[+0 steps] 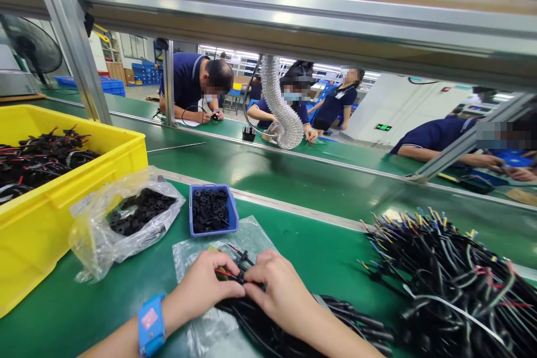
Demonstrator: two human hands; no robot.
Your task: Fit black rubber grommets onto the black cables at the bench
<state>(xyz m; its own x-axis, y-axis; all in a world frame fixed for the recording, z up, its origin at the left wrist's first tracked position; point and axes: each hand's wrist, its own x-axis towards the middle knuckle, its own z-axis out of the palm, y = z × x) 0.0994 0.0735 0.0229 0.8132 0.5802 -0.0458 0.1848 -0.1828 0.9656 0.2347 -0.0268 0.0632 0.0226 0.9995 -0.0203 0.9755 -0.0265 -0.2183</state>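
My left hand (pixel 210 282) and my right hand (pixel 274 285) meet at the front middle of the bench, fingers pinched on a black cable with red and black wires (pixel 226 275). A small black plastic part (pixel 243 259) sits at the wires between my fingertips; its exact fit is partly hidden. Under my hands lie a clear plastic bag (pixel 210 327) and a bundle of thick black cables (pixel 251 324). Just beyond them stands a small blue bin (pixel 213 229) of black plastic parts (pixel 210 207). A blue band (pixel 151 325) is around my left wrist.
At left stands a yellow crate (pixel 126 152) of wired black parts, beside an open clear bag (pixel 100 246) of black pieces. A large cable pile (pixel 453 285) lies at right. Metal framing (pixel 293 17) crosses above; a flexible duct (pixel 279 100) hangs behind. Several co-workers sit or stand beyond.
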